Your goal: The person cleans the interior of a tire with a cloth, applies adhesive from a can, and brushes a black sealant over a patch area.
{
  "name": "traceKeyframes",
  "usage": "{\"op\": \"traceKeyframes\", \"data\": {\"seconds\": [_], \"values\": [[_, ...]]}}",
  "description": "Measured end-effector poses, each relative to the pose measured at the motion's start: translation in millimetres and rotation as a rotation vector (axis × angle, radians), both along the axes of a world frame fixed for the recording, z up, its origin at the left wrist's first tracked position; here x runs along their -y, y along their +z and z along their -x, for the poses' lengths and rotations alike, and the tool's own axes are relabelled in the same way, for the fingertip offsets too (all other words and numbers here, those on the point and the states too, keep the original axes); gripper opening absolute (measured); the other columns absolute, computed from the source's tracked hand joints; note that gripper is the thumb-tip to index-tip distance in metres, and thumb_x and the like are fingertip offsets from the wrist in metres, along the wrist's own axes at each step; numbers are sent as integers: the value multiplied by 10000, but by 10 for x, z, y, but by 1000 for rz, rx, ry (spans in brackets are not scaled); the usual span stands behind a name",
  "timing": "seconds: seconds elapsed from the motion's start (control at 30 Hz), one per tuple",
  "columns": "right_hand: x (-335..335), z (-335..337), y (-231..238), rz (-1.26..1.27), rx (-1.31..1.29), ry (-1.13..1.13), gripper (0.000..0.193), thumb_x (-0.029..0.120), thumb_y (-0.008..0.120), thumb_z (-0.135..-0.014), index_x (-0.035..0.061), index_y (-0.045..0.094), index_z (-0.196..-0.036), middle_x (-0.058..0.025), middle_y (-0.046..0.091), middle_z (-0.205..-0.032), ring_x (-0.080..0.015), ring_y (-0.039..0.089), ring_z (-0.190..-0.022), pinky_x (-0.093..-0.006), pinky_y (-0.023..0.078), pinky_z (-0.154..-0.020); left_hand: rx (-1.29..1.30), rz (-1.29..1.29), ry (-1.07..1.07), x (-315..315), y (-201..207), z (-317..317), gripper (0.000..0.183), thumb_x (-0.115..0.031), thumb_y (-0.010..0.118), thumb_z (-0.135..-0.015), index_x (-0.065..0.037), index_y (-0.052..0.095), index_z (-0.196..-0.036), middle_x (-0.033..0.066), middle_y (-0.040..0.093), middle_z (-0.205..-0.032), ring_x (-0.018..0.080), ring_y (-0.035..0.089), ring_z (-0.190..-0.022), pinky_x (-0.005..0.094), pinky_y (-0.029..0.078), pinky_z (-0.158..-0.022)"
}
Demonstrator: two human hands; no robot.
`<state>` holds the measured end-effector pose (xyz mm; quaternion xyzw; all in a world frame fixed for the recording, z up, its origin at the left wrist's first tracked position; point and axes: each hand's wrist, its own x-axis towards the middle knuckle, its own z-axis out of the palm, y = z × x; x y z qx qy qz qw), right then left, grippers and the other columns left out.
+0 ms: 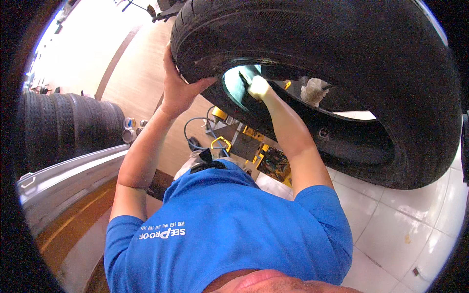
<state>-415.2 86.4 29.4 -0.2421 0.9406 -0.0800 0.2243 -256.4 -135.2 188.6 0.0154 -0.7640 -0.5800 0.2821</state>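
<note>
A large black tire [312, 34] fills the upper right, tilted so that its opening faces me. My left hand [183, 90] grips its left edge, thumb on the sidewall and fingers round the tread, partly hidden. Through the opening reaches my right hand [259, 88], closed beside a brightly lit, pale patch [234, 90] of the tire's inner wall. Something thin and dark shows at its fingers, but glare hides what it is. Farther right on the inner surface is a small round mark [323, 133] with a reddish centre.
Several tires [68, 124] stand in a row at the left, behind a pale metal rail [73, 171]. Small cans [129, 134] are beside them. Below the tire lie yellow equipment [273, 163] and a blue hose [188, 124]. White floor tiles [395, 229] spread at lower right.
</note>
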Motion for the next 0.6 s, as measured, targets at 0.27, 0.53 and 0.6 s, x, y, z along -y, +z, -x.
{"op": "traceKeyframes", "data": {"seconds": [0.27,0.53,0.6], "values": [[-43,-52,28,-119,111,73,178,66,549,-705,-37,679,-770,-232,649,-726,-315,651,-640,-384,513,-640,-51,54,27,66,-23,-68,1132,-213,877,-604,-6,111,-1411,183,412,-1307,264,437,-1214,372,355,-1037],[-253,-11,-357,-126,87,23,276,160,518,-815,-41,656,-945,-279,630,-814,-363,638,-769,-392,517,-747,-57,76,-11,67,-97,-11,1126,-222,872,-615,-22,105,-1413,198,405,-1313,275,424,-1228,389,354,-1037],[-109,49,-321,-65,80,-24,277,160,514,-818,-38,651,-955,-279,630,-819,-363,638,-771,-394,516,-748,-71,87,13,64,-114,11,1113,-232,873,-613,-19,125,-1408,195,404,-1318,281,426,-1223,394,350,-1038]]}}
